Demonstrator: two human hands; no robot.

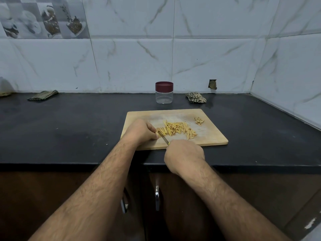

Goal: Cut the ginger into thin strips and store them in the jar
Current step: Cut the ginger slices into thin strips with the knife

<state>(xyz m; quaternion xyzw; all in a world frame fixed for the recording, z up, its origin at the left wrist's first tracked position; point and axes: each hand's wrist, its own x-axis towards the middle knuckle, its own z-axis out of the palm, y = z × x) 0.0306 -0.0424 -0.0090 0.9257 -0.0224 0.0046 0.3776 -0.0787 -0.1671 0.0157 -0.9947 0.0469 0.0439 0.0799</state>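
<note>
A black stone countertop (69, 129) is seen beneath a wall of white marbled tiles (217, 49). A rectangular pale wooden cutting board (213, 136) is laid near the counter's front edge, right of its middle. Towards the back edge, just behind the board, a clear plastic jar (164, 97) is stood upright, closed by a maroon lid (164, 86). A folded striped cloth (43, 95) is placed at the back edge to the left, and a crumpled checked cloth (196, 97) to the right of the jar. The left hand (140, 131) is curled at the board's left edge, its fingers pressed on the uncut end of the ginger. The right hand (185, 153) is clenched around a knife handle at the board's front edge, the steel blade (165, 139) angled towards the left fingers. A heap of yellow ginger strips (178, 129) is spread across the board's middle. A small pile of brown peel scraps (199, 120) is left near its far right corner.
</note>
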